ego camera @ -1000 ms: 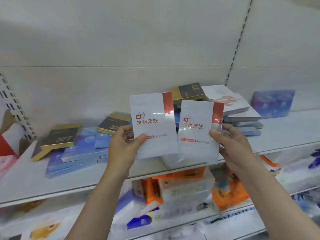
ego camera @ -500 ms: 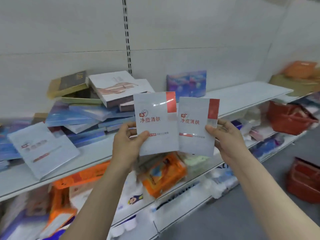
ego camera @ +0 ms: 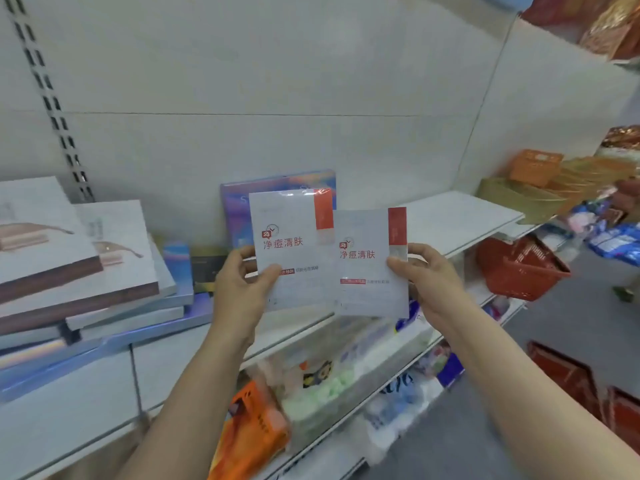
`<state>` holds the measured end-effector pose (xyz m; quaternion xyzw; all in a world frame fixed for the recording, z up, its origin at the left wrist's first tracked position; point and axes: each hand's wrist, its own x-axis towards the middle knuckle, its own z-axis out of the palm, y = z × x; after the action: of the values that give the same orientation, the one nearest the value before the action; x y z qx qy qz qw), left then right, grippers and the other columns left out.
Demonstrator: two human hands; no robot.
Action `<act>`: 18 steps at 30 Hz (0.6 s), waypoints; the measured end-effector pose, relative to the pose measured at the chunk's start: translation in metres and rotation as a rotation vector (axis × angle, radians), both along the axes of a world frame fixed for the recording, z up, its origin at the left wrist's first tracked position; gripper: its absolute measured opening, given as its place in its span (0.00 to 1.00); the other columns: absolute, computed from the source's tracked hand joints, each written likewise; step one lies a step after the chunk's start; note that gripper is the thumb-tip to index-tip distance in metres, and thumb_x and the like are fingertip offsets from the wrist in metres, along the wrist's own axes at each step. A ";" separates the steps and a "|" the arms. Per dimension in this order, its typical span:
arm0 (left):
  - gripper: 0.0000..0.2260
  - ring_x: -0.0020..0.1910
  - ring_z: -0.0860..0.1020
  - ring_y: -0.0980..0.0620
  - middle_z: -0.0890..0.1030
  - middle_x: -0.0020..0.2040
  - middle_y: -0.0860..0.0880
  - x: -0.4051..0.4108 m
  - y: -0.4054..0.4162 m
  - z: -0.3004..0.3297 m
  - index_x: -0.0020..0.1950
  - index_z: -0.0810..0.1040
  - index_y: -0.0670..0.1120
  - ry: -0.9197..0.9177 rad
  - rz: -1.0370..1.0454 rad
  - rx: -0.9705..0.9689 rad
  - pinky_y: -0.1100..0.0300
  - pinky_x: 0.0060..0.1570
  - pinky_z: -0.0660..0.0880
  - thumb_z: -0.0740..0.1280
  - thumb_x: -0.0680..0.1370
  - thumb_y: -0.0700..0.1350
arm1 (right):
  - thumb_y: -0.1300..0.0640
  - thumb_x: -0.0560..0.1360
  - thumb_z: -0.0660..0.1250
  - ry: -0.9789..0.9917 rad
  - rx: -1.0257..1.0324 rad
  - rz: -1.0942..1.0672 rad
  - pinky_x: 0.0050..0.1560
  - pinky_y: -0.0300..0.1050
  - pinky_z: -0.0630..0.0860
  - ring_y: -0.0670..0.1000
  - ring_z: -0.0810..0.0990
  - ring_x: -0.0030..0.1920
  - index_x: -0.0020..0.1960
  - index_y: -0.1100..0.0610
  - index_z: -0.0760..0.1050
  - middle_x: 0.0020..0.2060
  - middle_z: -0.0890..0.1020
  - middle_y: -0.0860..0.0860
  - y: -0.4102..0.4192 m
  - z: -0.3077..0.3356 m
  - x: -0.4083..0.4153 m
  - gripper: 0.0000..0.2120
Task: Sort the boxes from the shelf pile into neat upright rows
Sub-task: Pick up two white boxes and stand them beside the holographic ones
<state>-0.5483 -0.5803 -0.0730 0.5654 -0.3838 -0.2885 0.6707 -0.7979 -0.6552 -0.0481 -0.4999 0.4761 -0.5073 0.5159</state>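
I hold two matching white boxes with a red corner strip and red Chinese lettering, upright and side by side above the shelf [ego camera: 460, 216]. My left hand [ego camera: 242, 289] grips the left white box [ego camera: 291, 237] by its lower left edge. My right hand [ego camera: 433, 282] grips the right white box [ego camera: 367, 268] by its right edge. Behind them a blue-purple box [ego camera: 239, 209] stands upright against the back wall. The pile of flat boxes [ego camera: 86, 271] lies stacked at the left of the shelf.
The shelf stretch right of the standing blue box is bare. Below, a lower shelf holds orange and white packets [ego camera: 249, 434]. A red basket [ego camera: 519, 268] sits at the right, with gold and orange goods [ego camera: 533, 168] beyond it. Grey floor lies at lower right.
My view has swung right along the shelf; the pile now sits at the far left. Both hands carried the two white boxes rightward, in front of the standing blue-purple box.
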 end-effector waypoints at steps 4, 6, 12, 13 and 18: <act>0.13 0.47 0.80 0.53 0.81 0.51 0.51 -0.006 -0.063 0.000 0.58 0.74 0.49 0.007 0.052 0.009 0.57 0.42 0.78 0.72 0.75 0.40 | 0.61 0.74 0.73 0.071 -0.015 0.027 0.52 0.59 0.82 0.58 0.86 0.49 0.59 0.56 0.76 0.47 0.87 0.54 -0.081 0.000 -0.015 0.14; 0.13 0.47 0.80 0.55 0.81 0.51 0.51 -0.008 -0.087 -0.002 0.57 0.74 0.50 0.007 0.072 0.021 0.60 0.40 0.77 0.72 0.75 0.40 | 0.61 0.75 0.73 0.064 -0.008 0.035 0.49 0.53 0.82 0.56 0.86 0.48 0.60 0.56 0.75 0.48 0.87 0.54 -0.114 -0.004 -0.021 0.15; 0.12 0.47 0.80 0.55 0.81 0.51 0.52 -0.019 -0.142 -0.008 0.56 0.75 0.50 -0.012 0.162 0.049 0.60 0.39 0.77 0.71 0.76 0.40 | 0.62 0.75 0.72 0.034 0.012 0.124 0.53 0.54 0.82 0.56 0.85 0.50 0.60 0.56 0.75 0.50 0.86 0.56 -0.216 -0.023 -0.029 0.14; 0.12 0.46 0.80 0.56 0.81 0.51 0.53 -0.022 -0.150 -0.009 0.56 0.75 0.50 -0.024 0.189 0.047 0.60 0.39 0.76 0.71 0.76 0.40 | 0.61 0.75 0.72 0.033 0.010 0.153 0.53 0.54 0.82 0.56 0.85 0.51 0.60 0.55 0.75 0.50 0.86 0.55 -0.234 -0.025 -0.028 0.14; 0.12 0.48 0.80 0.55 0.81 0.51 0.54 -0.040 -0.187 -0.016 0.52 0.75 0.54 -0.017 0.318 0.072 0.54 0.47 0.79 0.72 0.75 0.41 | 0.61 0.75 0.72 0.035 -0.041 0.312 0.55 0.54 0.81 0.56 0.85 0.52 0.61 0.56 0.74 0.50 0.86 0.54 -0.314 -0.031 -0.022 0.15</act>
<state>-0.5884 -0.7670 -0.0891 0.6450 -0.2845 -0.1878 0.6839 -0.8198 -0.9693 -0.0792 -0.5871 0.3912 -0.4216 0.5696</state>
